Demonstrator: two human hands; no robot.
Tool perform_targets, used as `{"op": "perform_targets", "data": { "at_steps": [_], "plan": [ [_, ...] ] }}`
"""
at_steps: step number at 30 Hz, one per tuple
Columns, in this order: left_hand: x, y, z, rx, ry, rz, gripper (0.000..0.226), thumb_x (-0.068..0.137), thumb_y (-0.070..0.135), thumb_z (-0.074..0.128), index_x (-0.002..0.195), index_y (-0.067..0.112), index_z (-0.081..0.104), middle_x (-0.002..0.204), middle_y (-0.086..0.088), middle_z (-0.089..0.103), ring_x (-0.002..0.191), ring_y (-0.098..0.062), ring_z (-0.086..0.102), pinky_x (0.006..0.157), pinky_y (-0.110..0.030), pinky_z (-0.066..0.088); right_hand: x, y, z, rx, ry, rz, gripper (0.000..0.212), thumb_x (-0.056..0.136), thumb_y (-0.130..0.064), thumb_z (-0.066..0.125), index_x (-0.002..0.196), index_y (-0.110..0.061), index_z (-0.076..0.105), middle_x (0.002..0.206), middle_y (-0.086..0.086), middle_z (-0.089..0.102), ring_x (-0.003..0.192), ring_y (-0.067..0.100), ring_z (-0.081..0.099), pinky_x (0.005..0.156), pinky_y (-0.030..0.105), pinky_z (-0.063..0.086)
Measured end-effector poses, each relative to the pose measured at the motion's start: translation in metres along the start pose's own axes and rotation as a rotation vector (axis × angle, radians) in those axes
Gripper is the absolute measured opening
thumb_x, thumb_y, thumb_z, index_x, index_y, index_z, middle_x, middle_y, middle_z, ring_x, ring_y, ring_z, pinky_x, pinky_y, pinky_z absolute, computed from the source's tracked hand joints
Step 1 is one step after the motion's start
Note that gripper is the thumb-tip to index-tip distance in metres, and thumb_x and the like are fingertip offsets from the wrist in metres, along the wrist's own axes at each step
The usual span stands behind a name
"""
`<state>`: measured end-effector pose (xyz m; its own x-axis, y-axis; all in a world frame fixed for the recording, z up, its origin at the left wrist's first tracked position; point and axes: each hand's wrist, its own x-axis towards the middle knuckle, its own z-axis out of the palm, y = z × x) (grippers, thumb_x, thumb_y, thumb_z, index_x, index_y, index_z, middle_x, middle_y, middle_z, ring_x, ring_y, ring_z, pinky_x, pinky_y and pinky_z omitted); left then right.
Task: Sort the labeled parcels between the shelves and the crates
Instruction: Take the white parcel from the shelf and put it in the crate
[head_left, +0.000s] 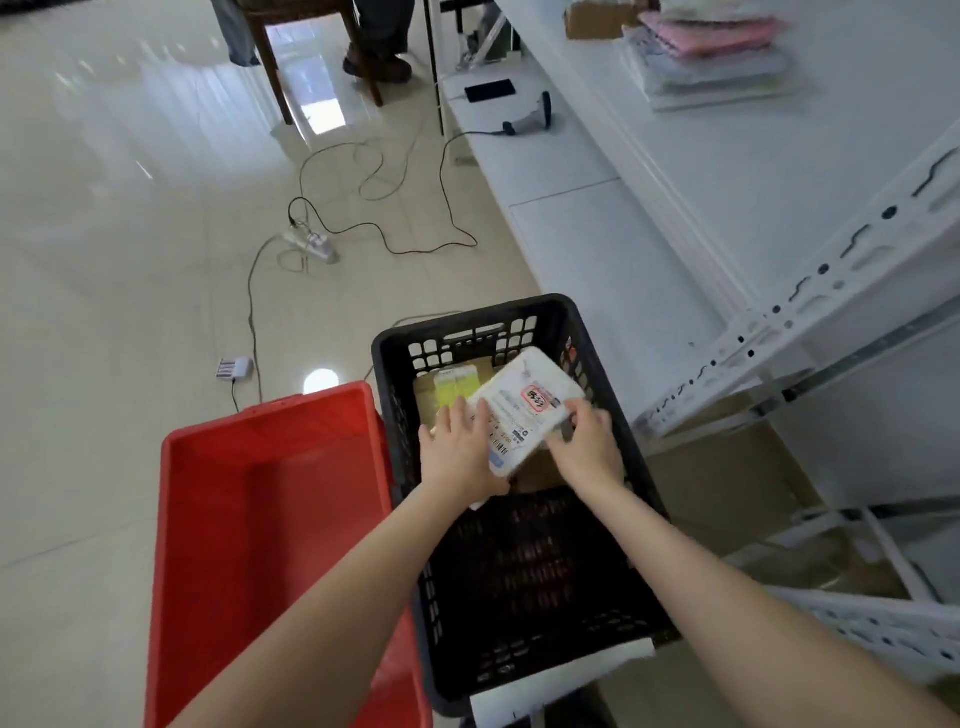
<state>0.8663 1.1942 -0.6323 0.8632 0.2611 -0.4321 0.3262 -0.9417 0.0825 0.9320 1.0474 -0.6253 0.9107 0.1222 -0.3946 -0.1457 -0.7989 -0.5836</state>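
Observation:
A white padded parcel (530, 400) with a red-and-white label and a barcode label is held tilted inside the black slatted crate (519, 571). My left hand (460, 449) grips its near left edge and my right hand (587, 441) grips its near right corner. Under it in the crate lie a brown cardboard parcel (431, 400) and a yellow-labelled parcel (457, 387). A red crate (218, 509) stands on the floor to the left of the black one, nothing visible inside it.
White metal shelving (779, 322) runs along the right, with stacked parcels (711, 57) on an upper shelf. A barcode scanner (530, 114) and a phone (491, 89) lie on the low shelf. Cables and a power strip (311, 244) cross the floor. A seated person's legs (379, 57) are at the back.

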Motion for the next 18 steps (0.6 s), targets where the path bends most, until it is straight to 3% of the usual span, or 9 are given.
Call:
{"op": "perform_targets", "data": {
  "at_steps": [3, 5, 6, 8, 10, 12, 15, 18],
  "plan": [
    [0.009, -0.006, -0.008, 0.171, -0.024, 0.213, 0.102, 0.079, 0.06, 0.062, 0.151, 0.027, -0.001, 0.16, -0.007, -0.004, 0.147, -0.032, -0.002, 0.117, -0.057, 0.006, 0.033, -0.009, -0.019, -0.153, -0.025, -0.125, 0.075, 0.083, -0.036, 0.069, 0.146, -0.032, 0.029, 0.149, 0.002, 0.028, 0.127, 0.026, 0.04, 0.094, 0.039, 0.042],
    [0.013, -0.011, -0.016, 0.231, 0.033, 0.273, 0.083, 0.086, 0.037, 0.061, 0.151, 0.032, 0.009, 0.16, -0.003, 0.002, 0.147, -0.028, -0.002, 0.118, -0.054, 0.003, 0.048, -0.013, -0.024, -0.254, -0.156, -0.18, 0.088, 0.08, -0.037, 0.073, 0.15, -0.034, 0.02, 0.158, -0.002, 0.015, 0.137, 0.027, 0.03, 0.105, 0.044, 0.037],
    [0.014, -0.013, -0.018, 0.191, 0.089, 0.243, 0.077, 0.087, 0.029, 0.06, 0.149, 0.033, 0.015, 0.16, -0.002, 0.007, 0.147, -0.027, 0.002, 0.118, -0.051, 0.004, 0.054, -0.013, -0.024, -0.286, -0.231, -0.196, 0.09, 0.079, -0.036, 0.074, 0.15, -0.034, 0.018, 0.158, -0.001, 0.014, 0.136, 0.027, 0.032, 0.104, 0.044, 0.04],
    [0.013, -0.014, -0.019, -0.056, 0.239, 0.035, 0.068, 0.088, 0.024, 0.058, 0.147, 0.03, 0.024, 0.157, -0.003, 0.016, 0.145, -0.025, 0.015, 0.116, -0.046, 0.018, 0.06, -0.011, -0.021, -0.32, -0.334, -0.188, 0.087, 0.077, -0.038, 0.072, 0.148, -0.032, 0.024, 0.151, 0.002, 0.029, 0.12, 0.025, 0.051, 0.091, 0.043, 0.05],
    [0.007, -0.005, -0.018, -0.486, 0.34, -0.303, 0.064, 0.09, 0.023, 0.056, 0.146, 0.022, 0.025, 0.153, -0.006, 0.022, 0.135, -0.027, 0.034, 0.1, -0.042, 0.041, 0.059, -0.006, -0.017, -0.317, -0.344, -0.145, 0.072, 0.075, -0.05, 0.068, 0.138, -0.032, 0.038, 0.131, 0.003, 0.048, 0.101, 0.021, 0.06, 0.081, 0.041, 0.054],
    [0.001, 0.013, -0.013, -0.836, 0.287, -0.539, 0.059, 0.091, 0.024, 0.056, 0.143, 0.012, 0.03, 0.145, -0.011, 0.033, 0.119, -0.028, 0.05, 0.081, -0.036, 0.044, 0.056, -0.001, -0.013, -0.273, -0.371, -0.105, 0.058, 0.075, -0.061, 0.062, 0.123, -0.032, 0.049, 0.112, -0.001, 0.06, 0.093, 0.019, 0.063, 0.08, 0.039, 0.054],
    [-0.005, 0.048, 0.005, -1.3, 0.074, -0.586, 0.041, 0.094, 0.024, 0.055, 0.131, 0.011, 0.044, 0.131, -0.008, 0.056, 0.106, -0.022, 0.056, 0.086, -0.035, 0.048, 0.05, 0.003, -0.008, -0.201, -0.363, -0.065, 0.049, 0.078, -0.062, 0.059, 0.115, -0.031, 0.052, 0.099, -0.006, 0.065, 0.084, 0.016, 0.062, 0.067, 0.03, 0.049],
    [0.003, 0.074, 0.004, -1.481, 0.076, -0.524, 0.043, 0.093, 0.014, 0.054, 0.133, 0.019, 0.04, 0.128, -0.002, 0.059, 0.109, -0.02, 0.06, 0.094, -0.044, 0.05, 0.052, 0.004, -0.016, -0.198, -0.199, -0.082, 0.05, 0.079, -0.061, 0.056, 0.115, -0.027, 0.054, 0.099, -0.004, 0.062, 0.079, 0.017, 0.057, 0.056, 0.026, 0.037]
  ]
}}
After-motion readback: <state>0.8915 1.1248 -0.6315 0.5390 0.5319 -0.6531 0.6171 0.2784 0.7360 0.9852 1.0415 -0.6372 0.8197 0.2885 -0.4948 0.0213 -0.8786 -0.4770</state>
